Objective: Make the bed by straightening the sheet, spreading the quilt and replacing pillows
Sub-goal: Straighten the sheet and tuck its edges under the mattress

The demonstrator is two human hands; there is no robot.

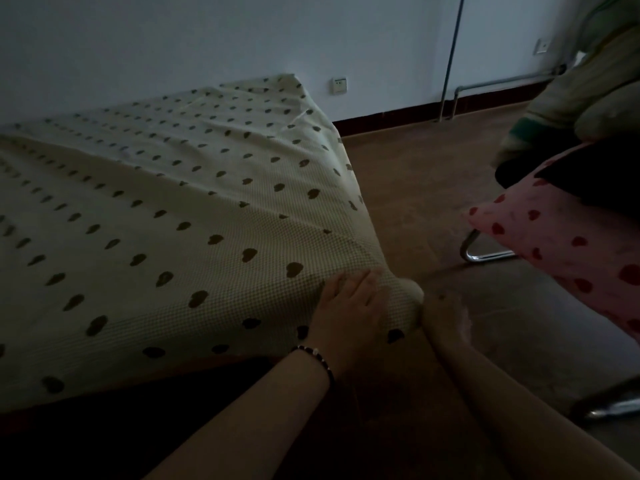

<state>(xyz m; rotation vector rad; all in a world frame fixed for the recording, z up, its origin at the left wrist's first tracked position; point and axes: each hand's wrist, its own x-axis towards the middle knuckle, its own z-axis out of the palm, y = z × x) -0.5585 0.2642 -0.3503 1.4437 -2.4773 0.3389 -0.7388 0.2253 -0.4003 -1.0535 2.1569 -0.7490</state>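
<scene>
1. One sheet [166, 216], pale with dark heart-shaped spots, covers the bed from the far wall edge to the near edge. It lies mostly flat, with a few creases running toward the near right corner.
2. One left hand [349, 306] rests on top of the sheet at the bed's near right corner, fingers straight and spread flat on the cloth, pressing it down. A single beaded bracelet [317, 356] circles that wrist.
3. One right hand [441, 315] is at the same corner, just beside the left, down against the side where the sheet bunches over the corner. It is dark and blurred there; I cannot tell whether its fingers are curled on the cloth or loose.
4. Both forearms reach in from the bottom of the view and meet at that corner.
5. One pink pillow [568, 244] with red hearts lies off the bed, to the right, on a chair whose chrome tube legs [485, 252] stand on the floor, well apart from the bed's right edge.
6. One pale green bundle of bedding [585, 88], seemingly the quilt, is piled above the pillow on the same chair.
7. Two wall sockets show: one [338, 85] just beyond the bed's far right corner, one [541, 46] farther right.
8. One thin pipe [450, 60] runs up the wall between them.
</scene>
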